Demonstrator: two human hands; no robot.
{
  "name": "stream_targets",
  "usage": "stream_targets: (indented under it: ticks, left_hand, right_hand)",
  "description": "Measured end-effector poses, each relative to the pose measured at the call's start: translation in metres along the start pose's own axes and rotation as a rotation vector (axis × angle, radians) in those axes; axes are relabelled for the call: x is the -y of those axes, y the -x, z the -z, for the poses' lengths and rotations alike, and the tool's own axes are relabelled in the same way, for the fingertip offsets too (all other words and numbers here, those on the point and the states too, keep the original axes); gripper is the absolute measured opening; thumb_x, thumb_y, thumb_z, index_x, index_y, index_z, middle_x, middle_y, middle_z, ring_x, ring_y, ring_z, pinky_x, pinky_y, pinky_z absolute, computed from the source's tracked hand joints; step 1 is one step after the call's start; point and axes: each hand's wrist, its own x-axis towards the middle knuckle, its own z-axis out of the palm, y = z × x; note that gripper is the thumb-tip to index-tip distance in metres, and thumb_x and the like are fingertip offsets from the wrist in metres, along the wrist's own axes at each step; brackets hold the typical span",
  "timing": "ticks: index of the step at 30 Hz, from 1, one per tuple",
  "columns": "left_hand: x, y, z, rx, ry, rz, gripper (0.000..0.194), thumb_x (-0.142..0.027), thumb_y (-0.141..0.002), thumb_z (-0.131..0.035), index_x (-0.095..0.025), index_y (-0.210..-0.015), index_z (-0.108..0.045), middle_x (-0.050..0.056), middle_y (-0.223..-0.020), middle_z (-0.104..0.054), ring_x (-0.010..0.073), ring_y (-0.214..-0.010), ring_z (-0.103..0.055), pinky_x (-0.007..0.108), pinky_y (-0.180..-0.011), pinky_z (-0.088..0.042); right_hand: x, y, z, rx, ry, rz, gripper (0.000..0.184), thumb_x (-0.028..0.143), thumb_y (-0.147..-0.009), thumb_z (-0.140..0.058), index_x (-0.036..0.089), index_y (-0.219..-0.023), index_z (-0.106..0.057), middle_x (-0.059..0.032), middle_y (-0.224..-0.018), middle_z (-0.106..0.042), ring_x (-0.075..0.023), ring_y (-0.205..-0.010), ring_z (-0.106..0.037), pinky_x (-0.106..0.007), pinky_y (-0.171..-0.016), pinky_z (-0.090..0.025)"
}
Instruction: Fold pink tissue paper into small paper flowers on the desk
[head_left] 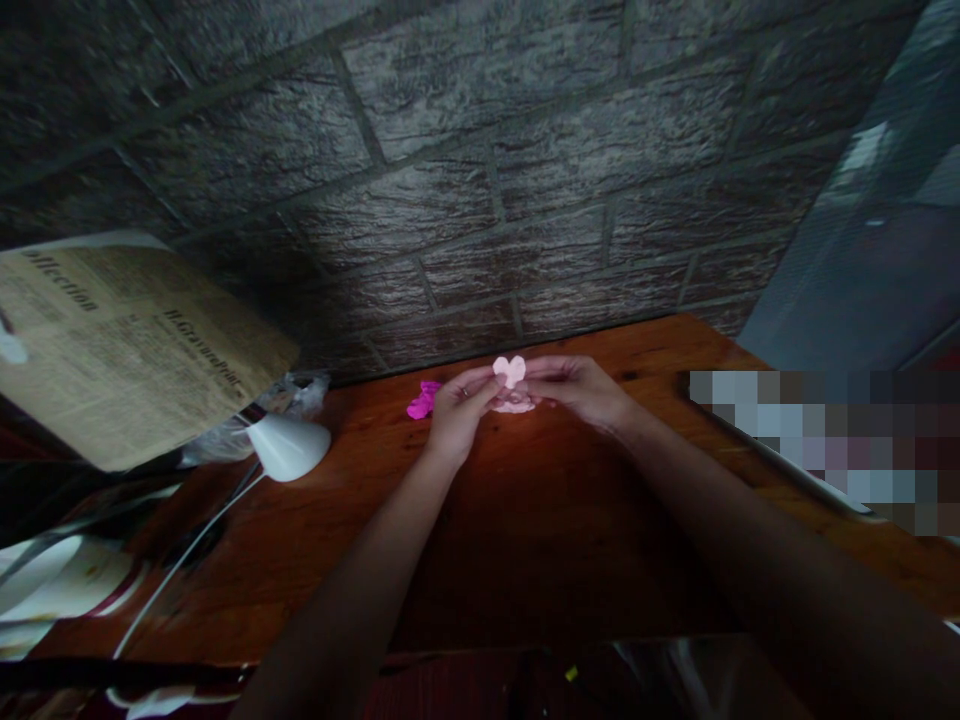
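Between my two hands is a small pale pink heart-shaped piece (510, 371), perhaps a paper petal, held up above the wooden table. My left hand (459, 405) pinches its lower left side between thumb and fingers. From the other side, my right hand (581, 388) grips its lower right edge, also in a pinch. Just below and behind the fingers lie more pale pink pieces (514, 405), partly hidden by the hands. A bright magenta crumpled piece (424, 400) rests on the table close to my left hand.
A white lamp head (289, 447) with a cable stands at left, by a newsprint-patterned bag (127, 340) and clear plastic. A white cup-like container (75, 575) lies lower left. A pixelated flat object (810, 440) is at right. The brick-patterned wall (450, 200) bounds the wooden table (525, 540).
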Motion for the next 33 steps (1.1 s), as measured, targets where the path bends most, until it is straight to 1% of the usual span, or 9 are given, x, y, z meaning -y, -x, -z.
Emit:
stream_targets:
  ticks: [8, 12, 16, 18, 21, 24, 28, 30, 33]
  left_hand:
    - [-0.001, 0.002, 0.001, 0.051, -0.003, 0.037, 0.036, -0.03, -0.056, -0.093, -0.018, -0.087, -0.078, 0.004, -0.079, -0.078, 0.0142, -0.071, -0.071, 0.028, -0.071, -0.055]
    - [0.001, 0.001, 0.002, 0.057, -0.031, 0.025, 0.035, -0.031, -0.059, -0.092, -0.018, -0.088, -0.077, 0.003, -0.078, -0.077, 0.0151, -0.071, -0.071, 0.028, -0.071, -0.055]
    - [0.0, 0.001, 0.002, 0.083, -0.022, 0.027, 0.039, -0.032, -0.061, -0.09, -0.02, -0.095, -0.076, 0.002, -0.081, -0.076, 0.0137, -0.07, -0.07, 0.026, -0.068, -0.054]
    - [0.0, 0.001, 0.001, 0.095, -0.017, 0.02, 0.038, -0.033, -0.062, -0.089, -0.021, -0.096, -0.075, 0.001, -0.082, -0.076, 0.0128, -0.068, -0.069, 0.026, -0.067, -0.053]
    - [-0.001, 0.0, 0.001, 0.092, -0.024, -0.007, 0.031, -0.033, -0.064, -0.088, -0.02, -0.089, -0.075, 0.001, -0.078, -0.076, 0.0125, -0.069, -0.069, 0.025, -0.067, -0.053]
    - [0.001, -0.001, 0.002, 0.074, -0.031, -0.018, 0.028, -0.033, -0.064, -0.088, -0.019, -0.084, -0.075, 0.001, -0.075, -0.075, 0.013, -0.068, -0.07, 0.024, -0.066, -0.052]
    - [0.005, -0.001, 0.003, 0.114, -0.044, 0.0, 0.034, -0.034, -0.064, -0.088, -0.019, -0.092, -0.076, 0.004, -0.083, -0.078, 0.0165, -0.073, -0.072, 0.03, -0.074, -0.055]
    - [0.007, -0.001, 0.003, 0.126, -0.053, 0.0, 0.035, -0.034, -0.065, -0.088, -0.018, -0.093, -0.076, 0.005, -0.084, -0.078, 0.0171, -0.075, -0.073, 0.033, -0.078, -0.056]
    - [0.008, -0.001, 0.003, 0.104, -0.06, -0.01, 0.034, -0.034, -0.063, -0.089, -0.018, -0.091, -0.076, 0.004, -0.083, -0.079, 0.0173, -0.074, -0.073, 0.032, -0.077, -0.056]
  right_hand:
    - [-0.002, -0.001, 0.0, -0.016, 0.002, 0.022, 0.029, 0.032, -0.067, -0.089, 0.02, -0.091, -0.08, -0.0015, -0.081, -0.077, -0.0114, -0.065, -0.064, -0.028, -0.068, -0.052]
    - [-0.002, -0.001, -0.002, -0.034, -0.013, 0.011, 0.03, 0.031, -0.066, -0.089, 0.019, -0.092, -0.079, -0.0014, -0.08, -0.077, -0.0112, -0.065, -0.064, -0.027, -0.066, -0.052]
    - [0.003, 0.001, -0.004, -0.071, -0.01, 0.006, 0.031, 0.032, -0.064, -0.089, 0.018, -0.089, -0.077, 0.0003, -0.073, -0.074, -0.0094, -0.059, -0.06, -0.026, -0.061, -0.049]
    - [0.004, 0.002, -0.004, -0.069, 0.013, -0.007, 0.029, 0.033, -0.065, -0.088, 0.017, -0.087, -0.077, 0.0009, -0.07, -0.072, -0.0092, -0.058, -0.058, -0.025, -0.06, -0.047]
    - [0.003, 0.002, -0.004, -0.078, 0.045, -0.012, 0.029, 0.036, -0.067, -0.086, 0.018, -0.088, -0.078, 0.0005, -0.068, -0.071, -0.0103, -0.059, -0.058, -0.027, -0.06, -0.048]
    - [0.001, 0.001, -0.004, -0.158, 0.06, 0.032, 0.035, 0.04, -0.066, -0.086, 0.019, -0.092, -0.078, -0.0014, -0.075, -0.073, -0.0122, -0.063, -0.06, -0.029, -0.063, -0.049]
    - [0.001, 0.0, -0.007, -0.234, 0.11, 0.064, 0.034, 0.045, -0.066, -0.086, 0.019, -0.086, -0.079, -0.0036, -0.08, -0.074, -0.0137, -0.068, -0.061, -0.029, -0.064, -0.049]
    - [0.002, 0.001, -0.009, -0.235, 0.133, 0.046, 0.033, 0.047, -0.068, -0.084, 0.018, -0.084, -0.079, -0.0031, -0.076, -0.073, -0.0135, -0.067, -0.059, -0.029, -0.064, -0.048]
    - [0.003, 0.002, -0.011, -0.212, 0.144, 0.01, 0.035, 0.049, -0.07, -0.082, 0.017, -0.084, -0.079, -0.0016, -0.07, -0.069, -0.0123, -0.064, -0.056, -0.028, -0.062, -0.045]
